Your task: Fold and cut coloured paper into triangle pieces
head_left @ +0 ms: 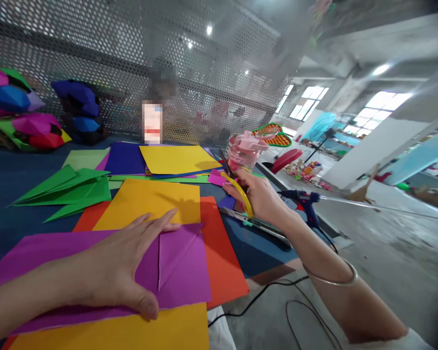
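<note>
My left hand (118, 272) lies spread on a sheet of purple paper (190, 289), with fingertips near its far edge and the thumb at the near edge. A folded flap with a slanting crease shows to the right of those fingers. Beneath the purple sheet are amber-yellow paper (156, 194) and orange-red paper (222, 257). My right hand (264, 194) is closed around yellow-handled scissors (243, 192), their dark blades pointing up and away. Just below that hand, a utility knife (264, 226) rests on the dark blue tabletop (248, 257).
Folded green paper (80, 187) lies left of a stack topped by a yellow sheet (178, 159). A pink bottle (244, 150) stands behind my right hand. At the table's right edge is a blue glue gun (306, 206); black cable (255, 301) hangs below. Colourful paper shapes (36, 121) sit far left.
</note>
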Demonstrator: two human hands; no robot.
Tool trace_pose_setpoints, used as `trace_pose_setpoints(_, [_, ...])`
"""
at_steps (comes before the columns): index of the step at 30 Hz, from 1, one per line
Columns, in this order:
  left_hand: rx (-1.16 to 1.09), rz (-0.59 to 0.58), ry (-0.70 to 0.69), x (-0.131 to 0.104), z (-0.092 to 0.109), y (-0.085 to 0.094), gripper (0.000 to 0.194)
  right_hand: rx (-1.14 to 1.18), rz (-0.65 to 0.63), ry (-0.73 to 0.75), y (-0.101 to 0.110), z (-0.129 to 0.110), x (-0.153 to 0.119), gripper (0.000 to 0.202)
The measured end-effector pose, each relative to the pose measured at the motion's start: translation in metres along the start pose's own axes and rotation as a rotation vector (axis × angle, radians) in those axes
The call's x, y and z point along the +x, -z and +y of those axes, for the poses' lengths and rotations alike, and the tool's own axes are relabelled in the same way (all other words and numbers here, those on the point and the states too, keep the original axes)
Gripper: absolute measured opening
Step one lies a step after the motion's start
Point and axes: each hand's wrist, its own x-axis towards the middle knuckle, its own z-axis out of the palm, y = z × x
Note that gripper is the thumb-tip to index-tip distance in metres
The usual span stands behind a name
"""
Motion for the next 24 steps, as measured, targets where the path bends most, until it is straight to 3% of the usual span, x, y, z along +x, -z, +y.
trace_pose_setpoints(7, [-0.012,-0.006,0.029,-0.001,0.004,0.003,0.141,-0.245,-0.166,-0.244,0.009,0.016,-0.021,0.031])
trace_pose_setpoints(17, [-0.019,-0.049,-0.011,0.0,0.014,0.013,0.138,-0.397,-0.246,-0.335,-0.002,0.056,-0.014,0.035])
trace_pose_setpoints(19, [-0.023,-0.06,0.002,0.0,0.016,0.014,0.139,-0.409,-0.223,-0.298,-0.004,0.044,-0.016,0.032])
trace_pose_setpoints(22, [-0.006,-0.064,0.014,0.0,0.019,0.016,0.138,-0.367,-0.181,-0.173,-0.008,0.003,-0.022,0.032])
trace_pose_setpoints(24, [0.009,-0.065,0.014,0.0,0.021,0.017,0.138,-0.142,-0.293,0.04,-0.014,-0.03,-0.023,0.033])
